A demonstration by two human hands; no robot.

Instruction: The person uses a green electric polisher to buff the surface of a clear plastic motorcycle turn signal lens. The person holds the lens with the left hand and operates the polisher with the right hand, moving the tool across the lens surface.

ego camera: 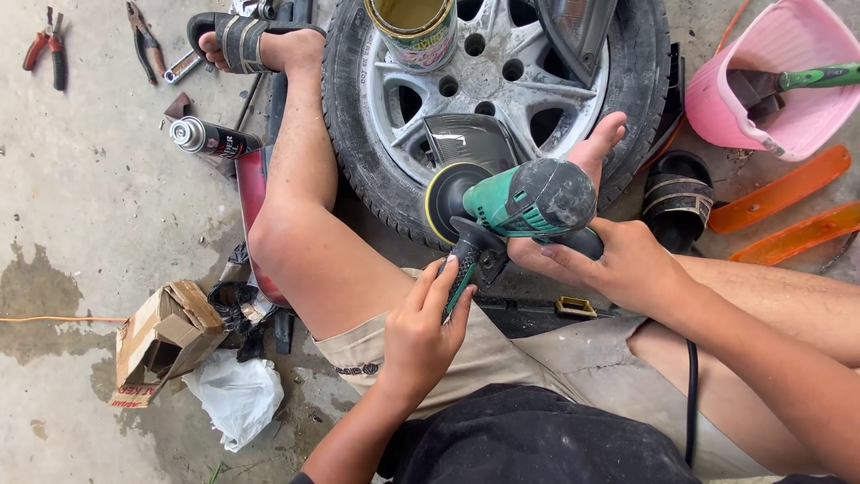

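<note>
Down on the concrete floor [81, 206], from the head camera, the person sits with a car wheel [493, 99] lying between their bare legs, and a green polisher [528, 199] is up in both hands. Right hand [618, 264] cradles the motor body from underneath, fingers [551, 255] wrapped closed around the rear grip. Left hand [419, 336] is the nearer one to the side handle [466, 269], its fingers curled shut on that black stub, which angles down and back toward the lap. Long axis of the tool runs left to right across the view, with the round yellow-rimmed pad [445, 190] at the left end, facing away from the body and sitting right against a dark headlight lens [470, 139] propped on the wheel's spokes. So the lens lies just ahead of both hands, up-frame. Crowding the spot: an open tin can [414, 31] on the wheel, a bare right foot [598, 143] resting on the tyre just beside the tool, and a pink bucket [770, 90] off to the right. Spray can [210, 137], pliers [49, 45] and a torn cardboard box [166, 336] lie to the left, well apart
</note>
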